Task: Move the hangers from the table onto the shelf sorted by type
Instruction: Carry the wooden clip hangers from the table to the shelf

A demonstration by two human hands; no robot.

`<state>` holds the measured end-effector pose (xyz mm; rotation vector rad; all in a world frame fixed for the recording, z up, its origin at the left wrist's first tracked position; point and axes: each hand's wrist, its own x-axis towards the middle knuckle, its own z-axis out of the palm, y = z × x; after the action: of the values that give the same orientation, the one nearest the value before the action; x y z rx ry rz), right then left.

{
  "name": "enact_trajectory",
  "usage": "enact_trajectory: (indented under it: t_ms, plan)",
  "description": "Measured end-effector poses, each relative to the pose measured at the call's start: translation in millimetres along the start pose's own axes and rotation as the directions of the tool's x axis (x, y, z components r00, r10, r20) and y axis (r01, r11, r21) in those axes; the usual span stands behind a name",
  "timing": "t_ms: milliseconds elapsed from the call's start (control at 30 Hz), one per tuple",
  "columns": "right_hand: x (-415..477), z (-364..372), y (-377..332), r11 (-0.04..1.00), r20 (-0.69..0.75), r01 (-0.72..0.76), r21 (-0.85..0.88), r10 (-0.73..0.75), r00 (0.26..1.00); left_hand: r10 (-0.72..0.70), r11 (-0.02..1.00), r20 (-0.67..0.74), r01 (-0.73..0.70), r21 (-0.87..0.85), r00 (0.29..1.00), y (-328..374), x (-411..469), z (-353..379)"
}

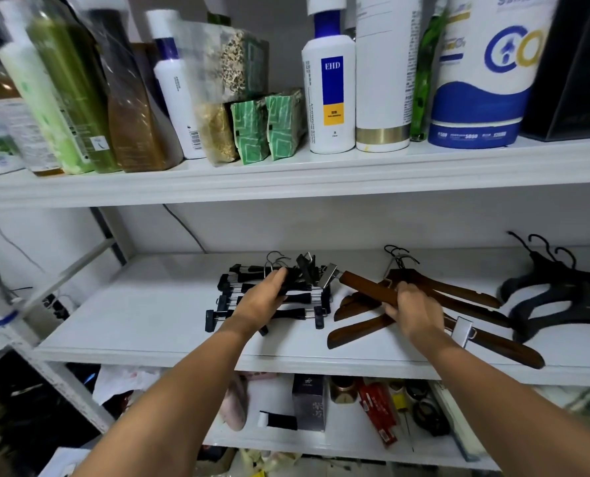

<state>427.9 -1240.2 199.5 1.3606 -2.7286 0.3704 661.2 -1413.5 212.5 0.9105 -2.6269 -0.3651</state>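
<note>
Right hand: fingers wrapping firmly around a brown wooden hanger with metal clips, holding it over the white middle shelf
Hanger axis: running from far left to near right, slanting across the pile of brown wooden hangers lying just beneath the fingers
Left hand: fingers bending over the stack of black clip hangers; whether they are gripping is unclear
Nearer hand: the right, hovering at the matching pile

The shelf is white. Clip hangers are black with silver wire; wooden hangers dark brown; rightmost hangers black. Packets above show a green-and-white geometric pattern.
</note>
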Motion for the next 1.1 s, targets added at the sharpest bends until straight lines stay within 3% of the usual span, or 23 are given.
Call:
enact_trajectory:
  t_ms: [533,867,1100]
  plan:
    - [-9.8,10.8,-104.1,0.985,-0.066,-0.13,-0.117,0.123,0.99,0.141,0.989,0.117,-0.135,-0.058,0.983,-73.7,6.4,-27.9]
    - [-2.1,-11.9,-139.3,0.964,-0.129,-0.177,-0.196,0.154,0.98,0.288,0.942,0.273,-0.323,0.093,0.918,-112.8,-4.2,-33.0]
    - [21.9,-40.2,-167.2,0.988,-0.131,-0.077,-0.131,0.059,0.99,0.332,0.894,0.361,-0.413,0.175,0.871,-107.2,-15.8,-8.6]
